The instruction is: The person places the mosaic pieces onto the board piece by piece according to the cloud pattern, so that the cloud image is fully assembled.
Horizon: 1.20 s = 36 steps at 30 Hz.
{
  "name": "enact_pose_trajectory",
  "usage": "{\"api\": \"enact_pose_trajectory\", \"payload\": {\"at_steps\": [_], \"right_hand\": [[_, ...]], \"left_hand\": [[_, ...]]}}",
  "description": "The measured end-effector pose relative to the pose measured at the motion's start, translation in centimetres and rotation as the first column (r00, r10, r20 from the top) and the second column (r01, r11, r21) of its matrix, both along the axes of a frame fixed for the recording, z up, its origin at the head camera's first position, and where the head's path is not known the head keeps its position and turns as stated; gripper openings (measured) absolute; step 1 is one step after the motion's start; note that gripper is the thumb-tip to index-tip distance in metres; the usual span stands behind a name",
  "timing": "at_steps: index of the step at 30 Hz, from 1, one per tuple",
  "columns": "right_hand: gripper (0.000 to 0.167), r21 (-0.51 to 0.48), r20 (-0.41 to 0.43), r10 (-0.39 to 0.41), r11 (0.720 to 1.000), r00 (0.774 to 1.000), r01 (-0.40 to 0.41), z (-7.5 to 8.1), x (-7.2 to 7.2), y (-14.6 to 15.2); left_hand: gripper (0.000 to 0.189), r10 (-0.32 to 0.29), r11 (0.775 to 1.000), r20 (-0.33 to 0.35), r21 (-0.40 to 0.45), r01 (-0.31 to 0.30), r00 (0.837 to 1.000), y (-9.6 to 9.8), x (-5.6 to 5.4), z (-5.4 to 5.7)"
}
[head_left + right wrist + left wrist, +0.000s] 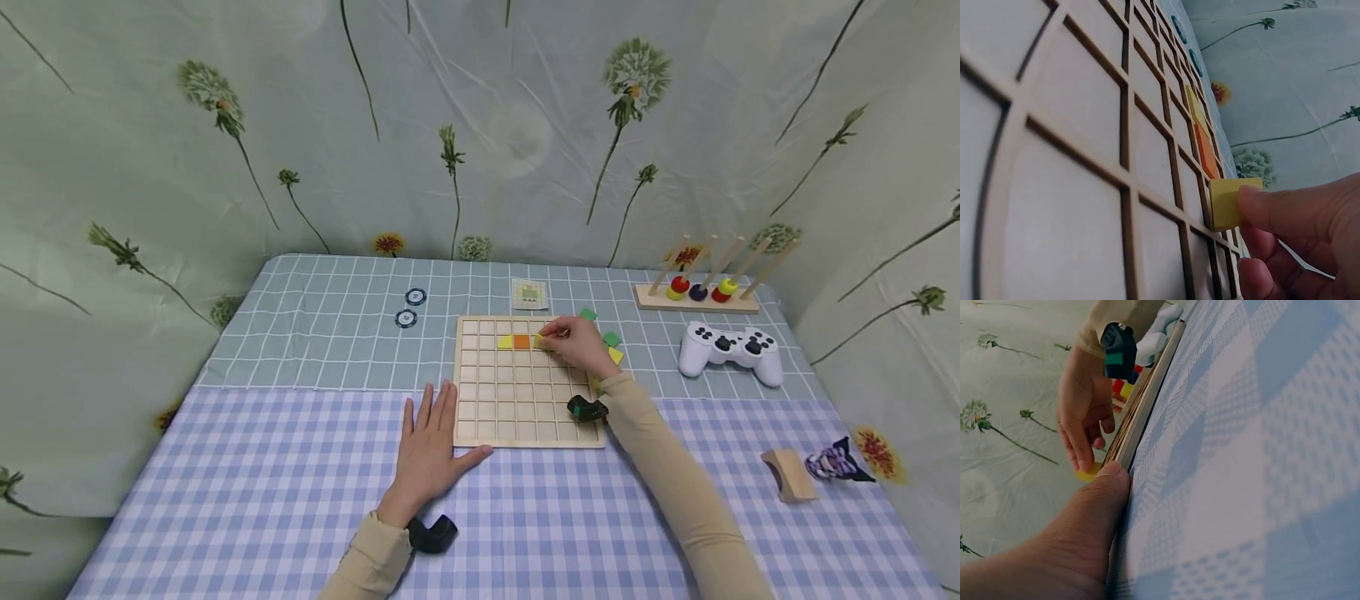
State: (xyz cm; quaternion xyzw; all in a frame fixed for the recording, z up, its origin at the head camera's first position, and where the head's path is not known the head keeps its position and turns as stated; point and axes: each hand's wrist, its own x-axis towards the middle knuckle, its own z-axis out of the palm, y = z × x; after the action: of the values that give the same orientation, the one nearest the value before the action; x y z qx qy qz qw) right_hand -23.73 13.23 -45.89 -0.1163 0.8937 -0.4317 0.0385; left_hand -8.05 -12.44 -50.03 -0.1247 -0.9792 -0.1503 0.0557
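Note:
A wooden grid board [525, 408] lies on the table. In its second row from the top sit a yellow tile [505, 342] and, right beside it, an orange tile [521, 342]. My right hand [573, 343] pinches another yellow tile [1225, 203] between thumb and fingers, tilted at the cell to the right of the orange one. My left hand [427, 454] lies with fingers extended along the board's lower left corner. Its thumb [1100, 500] touches the front edge of the board.
Green tiles [612, 339] and a yellow tile [616, 355] lie right of the board. Behind it is a small pattern card [529, 294]. Two round chips [406, 318] lie back left. A bead stand [697, 302], white game controller [730, 352], wooden arch block [789, 476] and small figurine [836, 462] occupy the right.

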Motion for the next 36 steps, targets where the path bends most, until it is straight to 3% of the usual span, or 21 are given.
{"api": "enact_pose_trajectory", "payload": {"at_steps": [14,19,25,36], "right_hand": [[0.012,0.165,-0.095,-0.105,0.979,0.990,0.120,-0.7,0.0,-1.6],[0.011,0.157,-0.096,-0.087,0.982,0.992,0.101,-0.5,0.3,-1.2],[0.014,0.114,-0.063,-0.053,0.992,0.997,0.060,0.3,1.3,0.8],[0.021,0.160,-0.030,-0.133,0.978,0.991,0.136,1.1,2.5,6.1]], "left_hand": [[0.106,0.001,1.000,0.012,0.001,-0.001,1.000,-0.1,-0.1,-0.3],[0.105,-0.003,1.000,0.008,0.003,0.003,1.000,-0.1,-0.1,-0.3],[0.104,-0.008,1.000,-0.001,0.010,0.008,1.000,0.0,0.0,-0.2],[0.105,-0.003,1.000,0.002,0.000,0.003,1.000,-0.1,0.0,-0.3]]}}
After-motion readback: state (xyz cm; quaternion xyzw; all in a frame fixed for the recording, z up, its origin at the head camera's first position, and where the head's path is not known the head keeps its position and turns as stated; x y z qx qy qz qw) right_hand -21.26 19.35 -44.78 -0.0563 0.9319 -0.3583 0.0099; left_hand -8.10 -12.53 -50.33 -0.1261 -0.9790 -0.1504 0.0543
